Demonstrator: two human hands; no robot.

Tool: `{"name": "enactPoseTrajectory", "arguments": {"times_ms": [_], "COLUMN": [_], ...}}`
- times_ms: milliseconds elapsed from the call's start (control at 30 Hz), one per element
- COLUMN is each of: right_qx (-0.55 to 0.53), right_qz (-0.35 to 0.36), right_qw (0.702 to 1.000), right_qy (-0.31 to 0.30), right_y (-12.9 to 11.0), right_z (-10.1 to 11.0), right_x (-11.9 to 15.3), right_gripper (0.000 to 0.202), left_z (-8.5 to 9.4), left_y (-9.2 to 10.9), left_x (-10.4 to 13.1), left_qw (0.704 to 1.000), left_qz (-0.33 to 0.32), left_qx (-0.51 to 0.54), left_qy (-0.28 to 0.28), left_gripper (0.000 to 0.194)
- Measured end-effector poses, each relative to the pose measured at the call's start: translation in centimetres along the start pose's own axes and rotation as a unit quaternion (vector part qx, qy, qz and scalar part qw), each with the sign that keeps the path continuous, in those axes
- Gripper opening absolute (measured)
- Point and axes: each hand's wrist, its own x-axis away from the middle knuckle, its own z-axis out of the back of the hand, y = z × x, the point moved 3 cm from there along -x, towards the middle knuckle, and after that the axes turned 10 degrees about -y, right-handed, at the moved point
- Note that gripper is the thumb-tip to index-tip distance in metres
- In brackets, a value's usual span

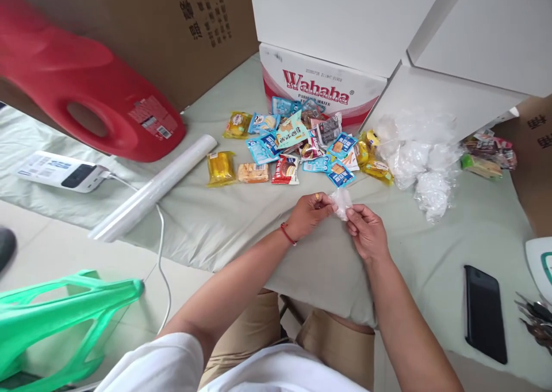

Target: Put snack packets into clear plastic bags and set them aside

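Observation:
Between my two hands is a small crumpled piece of clear plastic (pixel 341 203); whether it is a bag or a sheet I cannot tell. My left hand (pixel 311 211) pinches its left edge between thumb and fingers. On its lower right side, my right hand (pixel 365 225) grips it with thumb and curled fingers. Just beyond the hands lies a heap of wrapped snacks (pixel 293 133) in blue, yellow and red packets. A row in front of it holds a yellow packet (pixel 221 168), a clear-wrapped pastry (pixel 253 172) and a red packet (pixel 285 169).
Crumpled clear plastic bags (pixel 420 156) lie right of the heap, with more packets (pixel 489 153) beyond. A white Wahaha carton (pixel 321 84) stands behind. Left are a plastic roll (pixel 155 188), red jug (pixel 129 104), power bank (pixel 60 170) and green stool (pixel 73 317). A phone (pixel 486 313) and keys (pixel 537 320) lie right.

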Motion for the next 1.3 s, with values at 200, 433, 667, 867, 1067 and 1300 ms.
{"name": "enactPoseTrajectory", "arguments": {"times_ms": [200,433,667,867,1067,1300], "right_qx": [-0.072,-0.031,0.509,0.574,0.284,0.067], "right_qz": [0.008,0.037,0.288,0.305,0.124,0.008], "right_qw": [0.997,0.998,0.794,0.758,0.945,0.989], "right_qy": [0.015,0.050,0.164,0.049,0.103,0.131], "right_y": [-1.4,-1.5,-3.2,-4.0,-3.5,-3.1], "right_z": [1.6,3.9,2.7,1.8,5.1,3.5], "right_x": [0.4,0.1,1.6,2.0,2.9,3.1], "right_gripper": [0.033,0.025,0.042,0.013,0.029,0.045], "left_z": [1.4,1.6,1.3,1.4,1.7,2.0], "left_y": [1.1,1.8,1.1,1.1,1.6,1.5], "left_x": [-0.1,-0.3,-0.4,-0.5,-0.5,-0.7], "left_qw": [0.986,0.952,0.964,0.966,0.963,0.968], "left_qz": [-0.005,0.034,0.035,0.030,0.016,-0.023], "left_qx": [0.165,0.302,0.263,0.253,0.265,0.249], "left_qy": [0.026,-0.018,-0.030,-0.052,-0.054,0.036], "left_gripper": [0.040,0.030,0.035,0.034,0.036,0.043]}}
